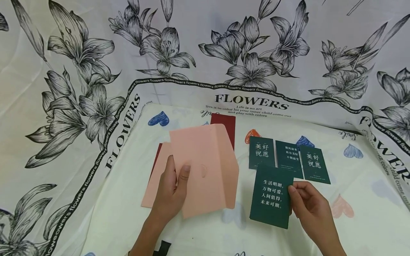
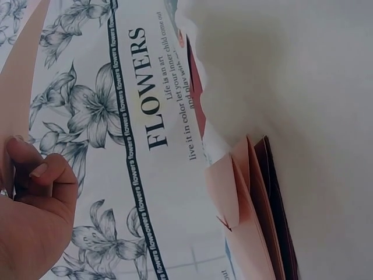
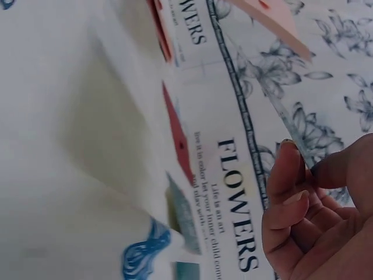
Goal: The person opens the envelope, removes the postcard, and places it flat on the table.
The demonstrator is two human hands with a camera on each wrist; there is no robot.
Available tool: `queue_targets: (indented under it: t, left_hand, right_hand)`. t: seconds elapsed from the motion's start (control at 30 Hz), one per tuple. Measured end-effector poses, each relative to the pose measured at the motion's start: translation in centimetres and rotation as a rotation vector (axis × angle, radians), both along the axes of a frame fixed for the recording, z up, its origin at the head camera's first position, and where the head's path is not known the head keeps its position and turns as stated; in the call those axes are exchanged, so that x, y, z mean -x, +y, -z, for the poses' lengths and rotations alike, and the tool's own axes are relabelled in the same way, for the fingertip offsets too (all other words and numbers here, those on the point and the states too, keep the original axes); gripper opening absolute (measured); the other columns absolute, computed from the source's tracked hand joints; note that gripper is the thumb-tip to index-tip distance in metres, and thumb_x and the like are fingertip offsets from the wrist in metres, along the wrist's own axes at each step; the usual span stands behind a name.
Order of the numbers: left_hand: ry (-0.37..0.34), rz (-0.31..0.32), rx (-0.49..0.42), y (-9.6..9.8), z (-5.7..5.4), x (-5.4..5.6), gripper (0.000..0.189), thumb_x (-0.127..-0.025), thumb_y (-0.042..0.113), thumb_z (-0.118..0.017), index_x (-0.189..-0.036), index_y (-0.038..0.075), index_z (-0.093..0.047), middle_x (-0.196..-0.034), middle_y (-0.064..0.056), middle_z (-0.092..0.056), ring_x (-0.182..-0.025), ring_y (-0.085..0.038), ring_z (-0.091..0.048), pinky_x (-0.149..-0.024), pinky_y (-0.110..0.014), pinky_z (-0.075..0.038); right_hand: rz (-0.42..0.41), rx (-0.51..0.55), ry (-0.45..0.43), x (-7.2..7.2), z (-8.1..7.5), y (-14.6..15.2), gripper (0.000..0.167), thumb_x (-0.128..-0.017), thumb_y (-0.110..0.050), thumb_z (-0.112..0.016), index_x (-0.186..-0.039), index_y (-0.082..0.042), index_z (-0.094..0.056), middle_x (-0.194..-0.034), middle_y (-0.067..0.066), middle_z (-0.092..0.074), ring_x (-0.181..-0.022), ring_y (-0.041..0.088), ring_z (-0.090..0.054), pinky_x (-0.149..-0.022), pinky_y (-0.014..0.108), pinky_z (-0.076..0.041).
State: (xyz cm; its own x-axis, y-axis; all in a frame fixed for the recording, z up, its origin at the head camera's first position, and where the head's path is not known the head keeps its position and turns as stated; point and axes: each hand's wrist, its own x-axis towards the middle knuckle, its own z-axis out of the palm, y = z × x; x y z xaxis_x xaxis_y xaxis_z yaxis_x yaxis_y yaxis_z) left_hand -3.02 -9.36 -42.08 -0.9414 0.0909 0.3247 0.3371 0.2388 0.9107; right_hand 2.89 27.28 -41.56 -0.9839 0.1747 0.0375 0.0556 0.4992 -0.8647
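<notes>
A pink envelope [image 1: 201, 177] with its flap spread out to the right is held up by my left hand [image 1: 171, 188], thumb on the front and fingers behind. In the left wrist view the curled fingers [image 2: 44, 175] grip its edge. My right hand [image 1: 312, 206] pinches a dark green card [image 1: 270, 197] with white Chinese characters by its right edge. Seen from the right wrist, that card [image 3: 282, 119] is nearly edge-on between thumb and fingers. Just beyond it lie three more green cards, the middle one [image 1: 289, 160] partly covered at its lower left.
Behind the held envelope, a stack of pink envelopes [image 1: 150, 192] with a dark red one under it lies on the left. A dark red envelope [image 1: 224, 124] lies farther back. The pale tablecloth [image 1: 217, 234] has printed hearts; a black object [image 1: 163, 248] sits at the front edge.
</notes>
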Motion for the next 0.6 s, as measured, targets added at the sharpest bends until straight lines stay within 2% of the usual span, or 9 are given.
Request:
queue_targets:
  t: [0.13, 0.33, 0.47, 0.6]
  left_hand:
    - [-0.010, 0.019, -0.001, 0.1, 0.1, 0.0, 0.012, -0.114, 0.024, -0.048, -0.117, 0.013, -0.044, -0.082, 0.001, -0.050, -0.072, -0.014, -0.053, -0.061, -0.028, -0.045]
    - [0.005, 0.027, -0.003, 0.4, 0.2, -0.1, 0.012, -0.114, 0.022, -0.049, -0.119, 0.012, -0.046, -0.081, 0.002, -0.050, -0.070, -0.013, -0.052, -0.061, -0.029, -0.045]
    - [-0.015, 0.054, -0.011, 0.5, 0.2, -0.2, 0.012, -0.114, 0.023, -0.049, -0.121, 0.013, -0.046, -0.079, 0.002, -0.050, -0.068, -0.013, -0.052, -0.058, -0.029, -0.045]
    - [-0.035, 0.076, -0.003, 0.7, 0.4, -0.3, 0.013, -0.115, 0.026, -0.048, -0.116, 0.014, -0.045, -0.072, 0.002, -0.045, -0.061, -0.010, -0.044, -0.054, -0.028, -0.040]
  right_hand:
    - [-0.008, 0.021, -0.048, 0.1, 1.1, -0.1, 0.022, -0.112, -0.025, -0.057, -0.124, -0.006, -0.059, -0.085, 0.007, -0.070, -0.064, 0.024, -0.063, -0.053, 0.033, -0.052]
    - [-0.028, 0.029, -0.056, 0.2, 2.1, -0.3, 0.023, -0.111, -0.026, -0.058, -0.122, -0.007, -0.060, -0.084, 0.007, -0.071, -0.064, 0.024, -0.064, -0.053, 0.034, -0.051]
    - [-0.039, 0.036, -0.080, 0.5, 2.8, -0.3, 0.024, -0.111, -0.028, -0.059, -0.120, -0.005, -0.060, -0.081, 0.008, -0.070, -0.063, 0.025, -0.063, -0.051, 0.033, -0.050]
    - [-0.035, -0.011, -0.111, 1.1, 3.8, 0.1, 0.028, -0.110, -0.032, -0.059, -0.119, -0.006, -0.061, -0.078, 0.007, -0.070, -0.063, 0.024, -0.064, -0.054, 0.032, -0.052]
